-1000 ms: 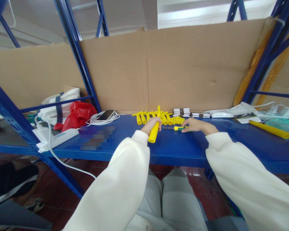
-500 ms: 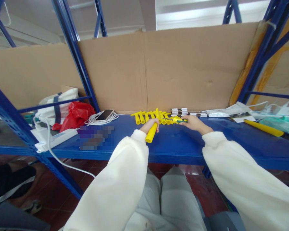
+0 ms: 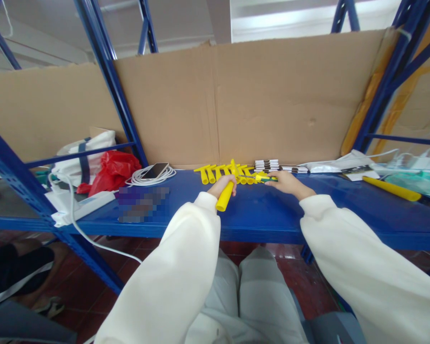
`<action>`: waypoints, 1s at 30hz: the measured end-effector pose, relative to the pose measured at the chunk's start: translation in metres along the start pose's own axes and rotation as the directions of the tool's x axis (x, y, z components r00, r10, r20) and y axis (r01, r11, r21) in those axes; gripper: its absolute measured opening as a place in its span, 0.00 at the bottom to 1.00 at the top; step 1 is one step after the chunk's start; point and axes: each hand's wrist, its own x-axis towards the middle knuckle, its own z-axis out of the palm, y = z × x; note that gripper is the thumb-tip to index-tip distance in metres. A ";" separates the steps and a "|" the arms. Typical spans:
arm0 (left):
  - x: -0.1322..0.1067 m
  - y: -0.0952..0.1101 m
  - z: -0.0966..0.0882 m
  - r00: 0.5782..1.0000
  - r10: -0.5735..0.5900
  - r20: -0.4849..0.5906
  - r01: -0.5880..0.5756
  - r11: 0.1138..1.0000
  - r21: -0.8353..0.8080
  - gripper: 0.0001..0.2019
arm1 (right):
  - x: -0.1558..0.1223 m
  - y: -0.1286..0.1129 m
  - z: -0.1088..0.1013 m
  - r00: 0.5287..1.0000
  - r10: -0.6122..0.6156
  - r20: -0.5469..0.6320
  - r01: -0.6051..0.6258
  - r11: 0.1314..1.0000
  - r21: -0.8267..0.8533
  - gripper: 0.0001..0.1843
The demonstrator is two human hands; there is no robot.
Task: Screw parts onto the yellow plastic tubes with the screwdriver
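Note:
My left hand [image 3: 222,185] is wrapped round the handle of a yellow T-shaped plastic tool [image 3: 223,201], its wide handle end tilted down towards me and its head upright. From the right, my right hand [image 3: 285,182] grips a screwdriver [image 3: 262,178] with a yellow and green handle. Its shaft points left at the head of the yellow tool; whether the tip touches a screw is too small to tell. Behind my hands, several similar yellow T-shaped pieces [image 3: 210,177] lie in a row on the blue shelf [image 3: 186,205].
Small white-and-dark bundles [image 3: 267,165] are stacked at the back. On the left are a phone [image 3: 156,170] on a coiled white cable [image 3: 134,179], a red bag [image 3: 114,169] and a white power strip [image 3: 93,204]. A long yellow piece [image 3: 392,188] lies right. Cardboard [image 3: 272,100] stands behind.

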 end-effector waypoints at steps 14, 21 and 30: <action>-0.001 0.000 0.001 1.000 -0.008 -0.003 0.008 0.999 0.032 0.10 | 0.001 -0.001 0.006 0.995 -0.018 -0.103 0.027 0.996 0.084 0.11; -0.002 0.001 0.002 1.000 -0.023 -0.013 0.024 0.998 0.049 0.08 | -0.007 -0.018 -0.004 0.998 0.053 -0.043 -0.055 0.998 -0.044 0.15; 0.000 -0.001 0.001 0.999 -0.040 -0.034 0.041 0.998 0.049 0.09 | -0.008 -0.026 -0.008 0.997 -0.022 -0.076 0.011 0.989 -0.147 0.14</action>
